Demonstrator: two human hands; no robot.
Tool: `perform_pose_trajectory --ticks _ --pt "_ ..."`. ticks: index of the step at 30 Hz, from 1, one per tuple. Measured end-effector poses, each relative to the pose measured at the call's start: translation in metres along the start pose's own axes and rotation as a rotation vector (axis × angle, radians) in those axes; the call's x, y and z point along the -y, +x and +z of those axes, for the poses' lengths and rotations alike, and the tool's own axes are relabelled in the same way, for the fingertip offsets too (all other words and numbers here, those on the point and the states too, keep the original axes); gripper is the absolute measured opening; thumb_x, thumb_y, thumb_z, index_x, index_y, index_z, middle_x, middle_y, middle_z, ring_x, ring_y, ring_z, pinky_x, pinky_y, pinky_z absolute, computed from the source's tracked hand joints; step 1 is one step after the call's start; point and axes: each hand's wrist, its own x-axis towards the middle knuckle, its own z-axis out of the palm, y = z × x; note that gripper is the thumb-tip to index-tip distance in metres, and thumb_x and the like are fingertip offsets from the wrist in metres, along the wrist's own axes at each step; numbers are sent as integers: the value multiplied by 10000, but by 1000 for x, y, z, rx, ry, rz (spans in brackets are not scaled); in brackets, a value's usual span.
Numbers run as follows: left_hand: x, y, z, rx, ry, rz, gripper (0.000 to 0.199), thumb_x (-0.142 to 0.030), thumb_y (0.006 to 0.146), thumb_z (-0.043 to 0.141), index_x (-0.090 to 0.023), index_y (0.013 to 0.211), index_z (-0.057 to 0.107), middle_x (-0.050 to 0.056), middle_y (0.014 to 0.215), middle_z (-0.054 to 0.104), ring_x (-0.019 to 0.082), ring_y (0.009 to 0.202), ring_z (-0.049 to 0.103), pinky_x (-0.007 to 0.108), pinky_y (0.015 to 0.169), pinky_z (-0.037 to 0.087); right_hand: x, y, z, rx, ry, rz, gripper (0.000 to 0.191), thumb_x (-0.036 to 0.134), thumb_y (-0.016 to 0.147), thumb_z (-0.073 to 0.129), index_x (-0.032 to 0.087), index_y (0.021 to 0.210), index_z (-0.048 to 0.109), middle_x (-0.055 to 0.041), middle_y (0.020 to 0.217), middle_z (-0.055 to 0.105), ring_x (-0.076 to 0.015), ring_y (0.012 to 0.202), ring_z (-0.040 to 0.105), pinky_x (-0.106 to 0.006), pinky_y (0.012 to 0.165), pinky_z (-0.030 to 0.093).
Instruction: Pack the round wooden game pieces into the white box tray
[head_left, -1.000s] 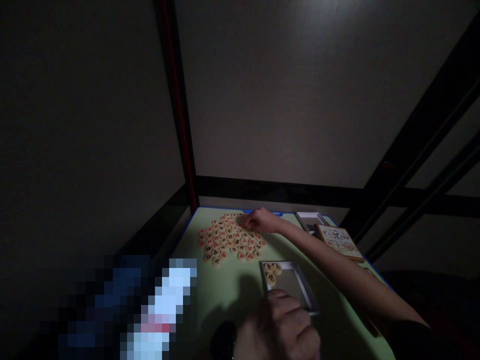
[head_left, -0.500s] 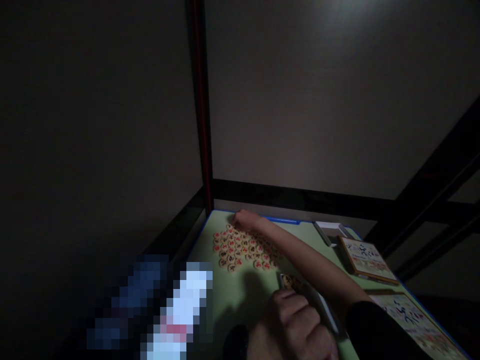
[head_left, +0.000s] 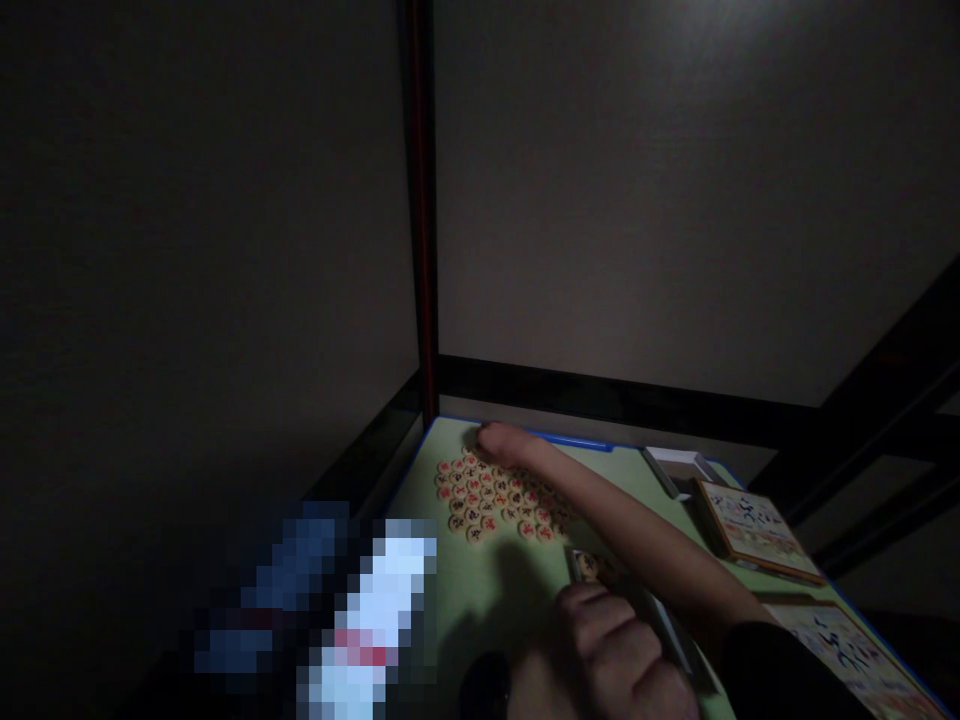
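Round wooden Chinese chess pieces with red and black characters lie close together, face up, on the pale green table. My right hand reaches across to their far edge. Its fingers are closed and point down, and what they hold, if anything, is hidden. Nearer to me is my left hand, closed with its knuckles up, a dark band on the wrist. It is over an open box in which a chess piece shows. The left fingertips are out of sight.
To the right lie a printed flat box, a second printed box and an open grey-white tray. A blue strip runs along the table's far edge by the wall. A pixelated patch covers the lower left.
The view has turned slightly left, so everything appears a little further right. Both hands keep nearly the same places over the pieces and the box.
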Motion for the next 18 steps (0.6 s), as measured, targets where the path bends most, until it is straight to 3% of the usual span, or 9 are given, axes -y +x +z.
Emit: perform_pose_trajectory --ticks 2,6,10,13,18 --pt "0 -2 3 -28 -20 -1 190 -176 672 547 -201 521 434 -37 484 353 102 474 332 289 510 328 8 -10 -4 -24 27 -62 297 216 934 492 42 1037 710 -222 1068 711 -261 951 680 -308 798 493" --pt "-1 -3 4 -26 -27 -4 196 -131 662 543 -201 524 423 -42 476 343 103 482 311 289 506 303 31 -27 -1 -56 121 -294 251 173 879 589 160 1112 682 -90 1115 711 -179 1006 646 -235 850 459" --pt "0 -1 2 -8 19 -14 198 -134 663 529 -202 512 421 -40 467 337 109 484 295 287 492 286 46 -29 9 -124 178 -512 242 38 824 587 157 1004 697 -87 1084 703 -172 1005 633 -251 841 469" --pt "1 1 0 -4 16 9 197 -141 652 530 -198 498 422 -43 464 332 103 476 275 285 486 279 52 -27 10 -92 80 -496 187 30 796 612 145 913 701 -104 1022 708 -192 960 645 -268 795 492" --pt "4 3 -1 16 25 14 202 -149 638 532 -193 481 414 -40 463 326 99 470 275 283 483 252 63 -25 8 -47 -71 -383 197 96 809 630 84 998 686 -178 1024 701 -238 887 683 -293 696 535"
